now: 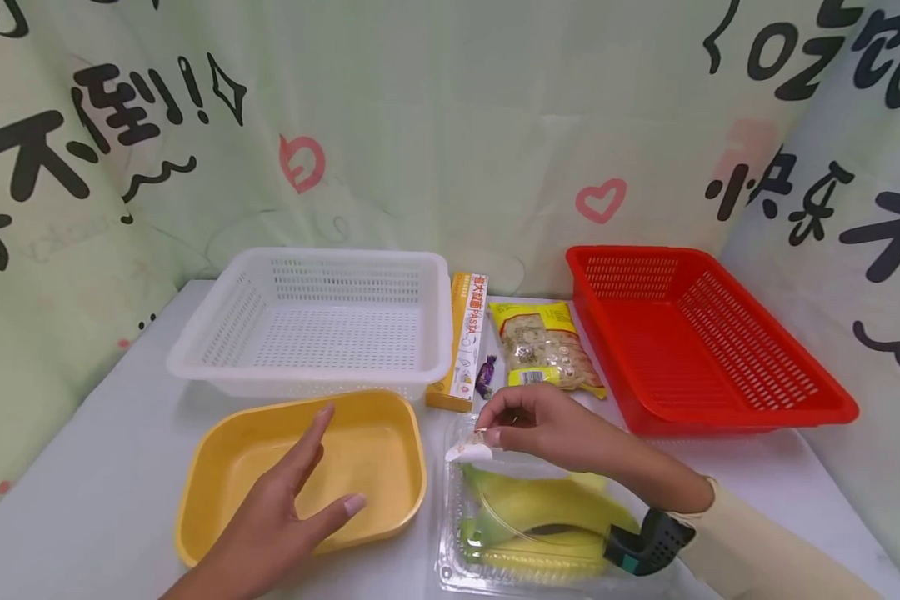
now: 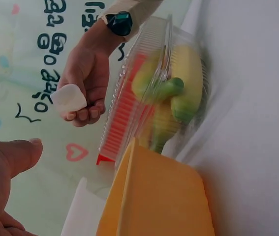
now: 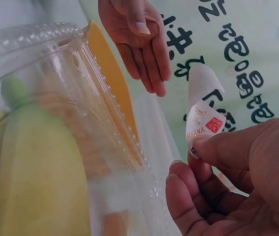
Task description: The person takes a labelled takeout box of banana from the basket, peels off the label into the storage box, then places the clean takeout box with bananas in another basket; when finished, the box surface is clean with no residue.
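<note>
Between thumb and fingers my right hand [image 1: 540,429] pinches a curled white sticker [image 3: 205,110], printed with red marks and the word BANANA. It is held above a clear plastic box [image 1: 450,533] of bananas [image 1: 547,508]. In the right wrist view the sticker hangs free of the box. My left hand [image 1: 285,500] is over the yellow basin [image 1: 217,442], its fingers extended and thumb spread, holding nothing. The left wrist view shows the sticker's blank side and the box standing beside the basin.
Behind the basin is a white basket [image 1: 330,379]. A pasta box [image 1: 465,333], a purple-wrapped candy [image 1: 485,377] and a yellow-topped food bag [image 1: 543,346] lie between it and a red basket [image 1: 682,358] at the right. A printed curtain [image 1: 450,125] hangs behind the table.
</note>
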A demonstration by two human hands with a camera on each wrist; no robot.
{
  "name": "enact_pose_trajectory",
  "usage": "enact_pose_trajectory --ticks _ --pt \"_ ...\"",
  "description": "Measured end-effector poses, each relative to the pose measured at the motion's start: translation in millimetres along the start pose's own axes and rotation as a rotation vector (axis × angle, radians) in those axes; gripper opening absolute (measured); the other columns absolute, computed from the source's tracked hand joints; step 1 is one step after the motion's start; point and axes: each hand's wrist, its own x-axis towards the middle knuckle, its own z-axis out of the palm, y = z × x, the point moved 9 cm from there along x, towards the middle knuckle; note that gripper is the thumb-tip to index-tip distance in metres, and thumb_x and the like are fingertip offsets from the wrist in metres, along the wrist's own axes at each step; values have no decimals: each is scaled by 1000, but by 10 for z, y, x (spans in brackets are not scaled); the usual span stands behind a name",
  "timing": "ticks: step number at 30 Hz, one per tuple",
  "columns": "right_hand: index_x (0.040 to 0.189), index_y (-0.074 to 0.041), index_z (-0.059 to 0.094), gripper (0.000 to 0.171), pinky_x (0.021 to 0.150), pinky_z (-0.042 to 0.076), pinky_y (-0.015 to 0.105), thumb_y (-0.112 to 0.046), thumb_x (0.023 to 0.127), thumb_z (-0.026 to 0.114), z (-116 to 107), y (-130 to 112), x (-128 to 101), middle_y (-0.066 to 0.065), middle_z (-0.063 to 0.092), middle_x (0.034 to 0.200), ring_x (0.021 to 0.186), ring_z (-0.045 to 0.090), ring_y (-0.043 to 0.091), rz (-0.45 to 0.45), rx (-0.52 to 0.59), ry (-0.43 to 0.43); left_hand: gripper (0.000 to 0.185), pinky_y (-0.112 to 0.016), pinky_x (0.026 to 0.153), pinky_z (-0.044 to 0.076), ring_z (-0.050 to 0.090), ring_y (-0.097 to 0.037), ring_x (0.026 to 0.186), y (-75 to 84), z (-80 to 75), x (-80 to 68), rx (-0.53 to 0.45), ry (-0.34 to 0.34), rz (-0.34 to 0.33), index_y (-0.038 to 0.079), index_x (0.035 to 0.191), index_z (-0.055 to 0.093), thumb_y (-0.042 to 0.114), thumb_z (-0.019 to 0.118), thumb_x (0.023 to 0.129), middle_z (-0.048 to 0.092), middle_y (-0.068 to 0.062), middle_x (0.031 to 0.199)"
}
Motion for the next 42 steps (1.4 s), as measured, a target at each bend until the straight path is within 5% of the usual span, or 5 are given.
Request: enact_pose_trajectory --ticks 13,19,27,35,42 --pt "96 -3 70 7 77 53 27 -5 89 69 219 -159 250 1 69 91 81 59 19 -82 15 -54 97 -37 101 37 33 -41 136 -409 -422 -149 66 61 -210 34 156 7 44 73 86 15 -2 161" --pt "94 -4 70 5 75 53 26 -5 88 70 266 -221 385 0 68 88 79 59 16 -129 -14 -57 100 2 90 25 31 -45 136 -605 -637 -234 88 138 -180 34 156 5 34 76 86 14 -4 161" --pt "92 -1 70 5 76 54 25 -3 88 70 365 -321 540 0 69 87 78 60 11 -188 -30 -66 103 5 88 21 32 -46 134 -785 -863 -336 203 181 -124 42 154 3 31 78 84 12 4 161" --pt "92 0 69 4 73 53 24 0 87 69 422 -354 665 0 67 83 75 59 9 -196 -36 -74 110 3 94 10 9 10 136 -842 -843 -397 248 142 -12 31 157 5 23 82 79 8 7 161" --pt "91 -1 71 5 71 53 24 1 87 68 509 -333 725 -2 67 80 73 59 9 -204 -47 -98 125 2 97 7 1 14 135 -852 -770 -403 252 103 31 21 157 1 23 89 68 5 -7 162"
